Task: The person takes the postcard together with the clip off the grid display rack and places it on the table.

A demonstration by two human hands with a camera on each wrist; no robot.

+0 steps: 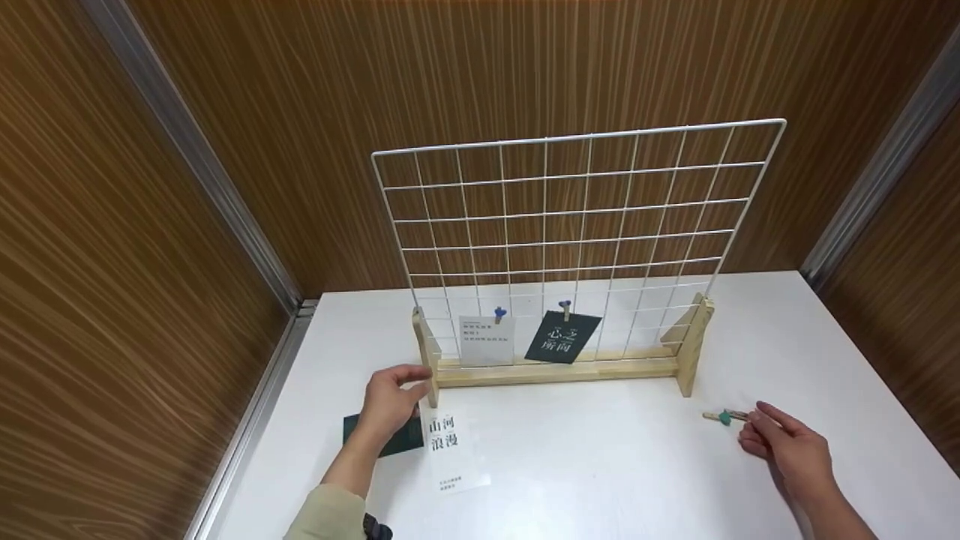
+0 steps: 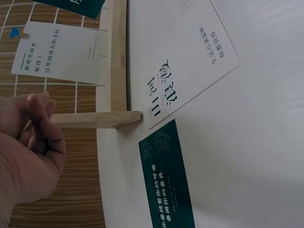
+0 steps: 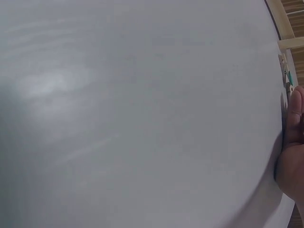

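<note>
My left hand [image 1: 391,401] is beside the left wooden foot [image 1: 426,352] of a white wire grid rack [image 1: 570,210], fingertips right at the wood and fingers loosely bent. Below that hand, a dark green card [image 1: 401,442] and a white card [image 1: 457,465] printed with green characters lie on the table. At the right, my right hand [image 1: 791,450] pinches the end of a small wooden clothespin [image 1: 737,414]. A green decoration [image 1: 724,418] shows close to its fingertips. Only part of the right hand appears in the right wrist view.
A white card [image 1: 486,349] and a dark green card [image 1: 555,349] hang low on the grid from clothespins with blue hearts. The rack stands on a white table [image 1: 570,457]. Wood-grain panels [image 1: 487,67] enclose the back and sides.
</note>
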